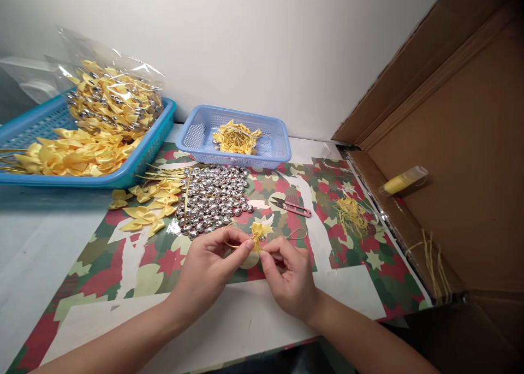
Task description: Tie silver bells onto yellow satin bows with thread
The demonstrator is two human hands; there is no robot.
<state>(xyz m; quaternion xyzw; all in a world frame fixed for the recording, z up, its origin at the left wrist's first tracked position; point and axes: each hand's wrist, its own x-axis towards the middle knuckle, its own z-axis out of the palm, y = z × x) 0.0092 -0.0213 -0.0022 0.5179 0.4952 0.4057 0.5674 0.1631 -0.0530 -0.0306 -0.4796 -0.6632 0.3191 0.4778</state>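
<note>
Between my two hands is a yellow ribbon bow (pixel 258 231) with thin gold cord about it. My left hand (pixel 219 254) pinches the bow's left side between thumb and fingers. With thumb and forefinger closed, my right hand (pixel 289 270) grips the gold cord just right of the bow. A loop of that cord (pixel 301 233) sticks out above my right hand. Beyond my left hand lies a pile of shiny silver beads (pixel 215 196). Several loose yellow bows (pixel 149 213) with gold cords lie to its left. Pink-handled thread snips (pixel 291 206) rest just past my hands.
A blue basket (pixel 164 128) at left holds yellow bows and a clear bag (pixel 118 95) of bows with beads. A smaller blue basket (pixel 196 154) stands by the wall. Yellow thread scraps (pixel 351 215) lie at right, beside a cardboard wall (pixel 450 117) bearing a yellow tube (pixel 403 181).
</note>
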